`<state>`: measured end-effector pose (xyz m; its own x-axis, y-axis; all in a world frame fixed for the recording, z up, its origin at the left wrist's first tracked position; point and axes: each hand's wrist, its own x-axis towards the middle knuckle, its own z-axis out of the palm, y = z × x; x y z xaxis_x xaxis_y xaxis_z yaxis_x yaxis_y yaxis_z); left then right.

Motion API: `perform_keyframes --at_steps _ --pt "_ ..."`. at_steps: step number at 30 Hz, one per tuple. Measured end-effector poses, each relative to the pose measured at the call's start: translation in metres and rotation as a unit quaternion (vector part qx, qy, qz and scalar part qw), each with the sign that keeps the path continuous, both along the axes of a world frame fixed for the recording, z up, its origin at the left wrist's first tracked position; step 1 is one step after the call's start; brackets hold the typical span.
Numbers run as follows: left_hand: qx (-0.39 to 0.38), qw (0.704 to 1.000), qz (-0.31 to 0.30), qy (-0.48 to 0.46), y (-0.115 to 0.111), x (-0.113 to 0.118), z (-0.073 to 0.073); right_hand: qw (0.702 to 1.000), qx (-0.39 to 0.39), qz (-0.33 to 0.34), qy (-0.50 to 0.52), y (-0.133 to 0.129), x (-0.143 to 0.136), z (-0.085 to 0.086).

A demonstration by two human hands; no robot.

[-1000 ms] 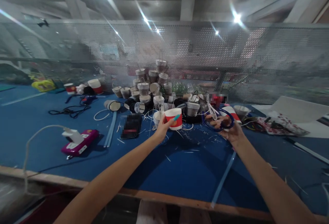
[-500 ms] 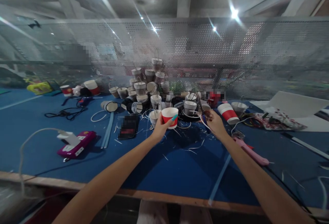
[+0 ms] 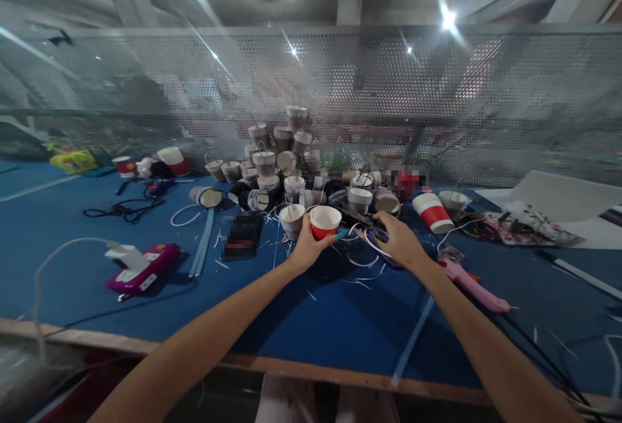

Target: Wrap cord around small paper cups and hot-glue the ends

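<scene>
My left hand (image 3: 311, 246) is wrapped round a red and white paper cup (image 3: 326, 217), its open mouth tilted toward me. In my right hand (image 3: 401, 240) are scissors (image 3: 375, 239) with blue handles and dark blades, the blades pointing left toward the cup. A white cord (image 3: 383, 254) curves by the right fingers; whether it is held I cannot tell. Just behind the left hand a grey cup (image 3: 292, 221) stands upright. White cord scraps (image 3: 362, 282) lie on the blue tabletop (image 3: 311, 332) below the hands.
A stack of grey cups (image 3: 265, 162) with wire handles rises at the back. To the left are a purple power strip (image 3: 146, 270) and a black cable (image 3: 119, 210). On the right lie a pink glue gun (image 3: 476, 288), a red-banded cup (image 3: 431, 212) and a patterned bag (image 3: 527, 225).
The scissors have swung from pointing up to pointing left, lower and close to the cup. My right hand has moved slightly left and down; the cup has tilted toward me.
</scene>
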<state>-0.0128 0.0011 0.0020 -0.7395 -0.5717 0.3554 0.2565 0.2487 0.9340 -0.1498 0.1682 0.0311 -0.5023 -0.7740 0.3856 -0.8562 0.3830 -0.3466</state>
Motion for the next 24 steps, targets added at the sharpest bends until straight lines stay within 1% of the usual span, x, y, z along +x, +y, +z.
perform_keyframes --at_steps 4,7,13,16,20,24 --pt "-0.029 0.999 -0.004 0.027 0.000 -0.001 -0.003 0.996 0.063 -0.014 0.056 0.001 0.005 0.001" --pt "-0.056 0.998 -0.006 0.033 -0.001 -0.002 -0.006 0.992 0.100 -0.022 0.072 0.001 0.005 0.001" --pt "-0.093 0.995 -0.003 0.018 0.001 -0.001 -0.009 0.986 0.132 -0.036 0.093 -0.001 0.009 0.003" --pt "-0.080 0.997 -0.013 0.013 0.002 -0.001 -0.010 0.982 0.155 -0.037 0.096 -0.004 0.013 0.005" --pt "-0.028 0.998 -0.058 -0.020 0.000 -0.002 -0.012 0.976 0.183 -0.038 0.108 -0.007 0.014 0.004" --pt "-0.005 0.995 -0.096 -0.039 -0.005 -0.004 -0.013 0.975 0.193 -0.034 0.108 -0.008 0.010 0.001"
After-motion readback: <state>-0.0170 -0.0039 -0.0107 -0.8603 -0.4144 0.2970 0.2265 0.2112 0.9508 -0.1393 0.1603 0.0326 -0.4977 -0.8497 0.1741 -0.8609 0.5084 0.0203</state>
